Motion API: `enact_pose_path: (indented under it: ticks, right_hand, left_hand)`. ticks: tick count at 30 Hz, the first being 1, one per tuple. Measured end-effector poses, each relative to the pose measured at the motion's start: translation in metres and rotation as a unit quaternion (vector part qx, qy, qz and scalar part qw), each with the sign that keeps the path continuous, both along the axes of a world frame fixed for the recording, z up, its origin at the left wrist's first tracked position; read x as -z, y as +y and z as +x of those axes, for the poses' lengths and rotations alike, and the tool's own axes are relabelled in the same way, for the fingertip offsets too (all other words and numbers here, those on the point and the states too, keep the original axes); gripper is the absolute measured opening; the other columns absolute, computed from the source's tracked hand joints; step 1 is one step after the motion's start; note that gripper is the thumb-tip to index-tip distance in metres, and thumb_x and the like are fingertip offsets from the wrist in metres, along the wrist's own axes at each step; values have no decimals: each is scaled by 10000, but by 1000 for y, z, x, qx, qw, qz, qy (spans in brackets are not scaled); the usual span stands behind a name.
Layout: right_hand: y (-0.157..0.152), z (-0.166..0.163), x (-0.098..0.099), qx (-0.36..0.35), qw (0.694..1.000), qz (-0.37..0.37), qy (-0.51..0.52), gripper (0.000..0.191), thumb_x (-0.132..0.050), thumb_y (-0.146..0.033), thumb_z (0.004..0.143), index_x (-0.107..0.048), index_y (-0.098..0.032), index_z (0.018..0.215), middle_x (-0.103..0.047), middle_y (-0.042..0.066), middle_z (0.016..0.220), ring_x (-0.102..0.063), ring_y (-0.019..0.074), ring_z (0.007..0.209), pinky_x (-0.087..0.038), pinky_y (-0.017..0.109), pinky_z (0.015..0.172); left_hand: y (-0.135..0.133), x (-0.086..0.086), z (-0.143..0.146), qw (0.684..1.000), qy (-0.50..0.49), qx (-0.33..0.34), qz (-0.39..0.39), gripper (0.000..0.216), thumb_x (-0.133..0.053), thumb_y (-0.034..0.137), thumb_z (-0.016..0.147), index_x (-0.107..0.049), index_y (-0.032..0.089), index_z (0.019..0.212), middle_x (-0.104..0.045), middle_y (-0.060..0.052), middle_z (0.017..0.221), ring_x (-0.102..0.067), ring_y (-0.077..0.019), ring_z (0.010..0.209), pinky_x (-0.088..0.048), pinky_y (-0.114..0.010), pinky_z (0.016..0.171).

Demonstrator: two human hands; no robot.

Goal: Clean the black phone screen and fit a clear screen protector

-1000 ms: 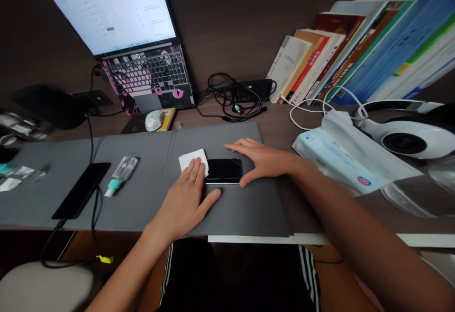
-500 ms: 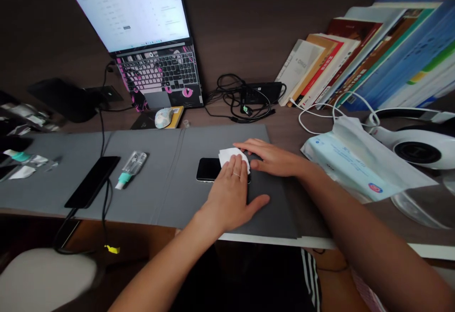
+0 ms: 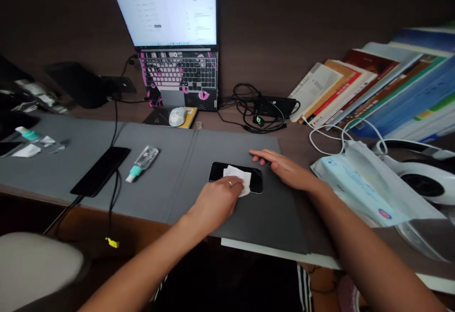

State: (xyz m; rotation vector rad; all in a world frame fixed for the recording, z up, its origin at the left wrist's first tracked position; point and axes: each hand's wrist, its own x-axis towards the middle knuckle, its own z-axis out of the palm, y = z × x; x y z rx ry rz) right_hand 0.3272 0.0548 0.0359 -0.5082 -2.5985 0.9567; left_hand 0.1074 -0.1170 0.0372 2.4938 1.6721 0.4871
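A black smartphone (image 3: 255, 185) lies flat on the grey desk mat, with a folded white wipe (image 3: 239, 174) over its middle. My left hand (image 3: 217, 202), a ring on one finger, presses down on the wipe with its fingers curled and gripping it. Part of the screen is hidden by the wipe and that hand. Just right of the phone, my right hand (image 3: 289, 171) rests near the mat's edge, its fingers stretched out and holding nothing. It does not touch the phone.
An open laptop (image 3: 181, 82) and a mouse (image 3: 177, 116) stand at the back. Left on the mat (image 3: 170, 160) lie a spray bottle (image 3: 144, 160) and a second dark phone or tablet (image 3: 101, 170) with a cable. Wipes (image 3: 351, 179), headphones (image 3: 423, 182) and leaning books (image 3: 355, 84) are on the right.
My left hand has slid back toward me and its flat fingers have curled around the wipe, uncovering the phone's right end. My right hand has drawn away from the wipe. The camera view has shifted.
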Motion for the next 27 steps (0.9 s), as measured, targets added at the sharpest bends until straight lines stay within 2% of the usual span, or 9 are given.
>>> enact_pose_path:
  ticks: [2, 5, 8, 10, 14, 17, 20, 23, 27]
  right_hand:
    - [1, 0, -1, 15, 1000, 3, -9, 793, -197, -743, 991, -471, -205, 1505, -633, 139, 1220, -592, 257, 1055, -453, 480, 1002]
    - [-3, -9, -14, 42, 998, -6, -55, 700, -393, -690, 984, -499, -208, 1481, -646, 135, 1208, -620, 255, 1009, -501, 470, 940]
    - [-18, -34, -32, 55, 994, 16, -95, 627, -545, -633, 944, -558, -231, 1426, -632, 130, 1240, -609, 283, 1098, -489, 480, 980]
    - [-31, -58, -41, 35, 993, 51, -103, 621, -584, -627, 928, -591, -206, 1384, -617, 140, 1261, -566, 308, 1186, -448, 500, 1046]
    - [-47, -100, -38, -3, 984, 105, -140, 652, -694, -628, 848, -621, -199, 1333, -627, 140, 1189, -558, 334, 1131, -488, 522, 975]
    - [-51, -110, -26, -5, 980, 140, -138, 718, -736, -652, 801, -609, -170, 1317, -603, 140, 1184, -549, 332, 1107, -490, 519, 962]
    - [-53, -108, -20, 2, 977, 155, -143, 695, -742, -617, 815, -593, -150, 1307, -585, 143, 1201, -547, 326, 1100, -490, 503, 958]
    - [-57, -107, -19, 10, 977, 161, -137, 617, -751, -537, 832, -592, -143, 1279, -586, 148, 1192, -556, 324, 1079, -497, 490, 933]
    - [-59, -108, -16, 18, 979, 167, -117, 589, -756, -528, 831, -579, -165, 1260, -584, 147, 1192, -552, 327, 1083, -493, 490, 927]
  left_hand:
    - [-3, -2, -29, 1000, 2, -29, -8, 326, -408, 44, 948, -684, 139, 1092, -727, -116, 1189, -708, -242, 1064, -600, -373, 877]
    - [-11, -7, -75, 996, 17, -81, -17, 304, -387, 84, 960, -682, 137, 1012, -738, -133, 1060, -716, -250, 958, -581, -382, 819]
    - [-8, -16, -110, 997, 9, -82, -3, 272, -432, 226, 994, -698, 169, 1011, -743, -111, 1016, -710, -244, 910, -552, -379, 803]
    - [8, -23, -123, 997, -26, -65, 22, 271, -462, 319, 1003, -697, 188, 1029, -743, -89, 1012, -694, -242, 931, -531, -381, 823]
    - [58, -32, -130, 992, -93, -32, 74, 258, -439, 297, 963, -649, 189, 859, -696, -63, 856, -628, -209, 812, -486, -362, 783]
    - [86, -30, -127, 992, -102, 10, 75, 148, -457, 240, 861, -588, 200, 805, -637, -38, 814, -592, -196, 811, -469, -342, 785]
    - [91, -22, -123, 992, -102, 58, 51, 85, -467, 218, 779, -543, 210, 816, -592, -18, 793, -562, -192, 773, -454, -322, 722]
    - [83, -17, -120, 988, -106, 111, 1, 158, -491, 212, 749, -523, 212, 904, -588, -21, 857, -555, -205, 820, -450, -335, 745]
    - [77, -20, -122, 988, -88, 119, -49, 232, -530, 220, 736, -524, 211, 967, -596, -29, 918, -561, -218, 862, -460, -360, 799]
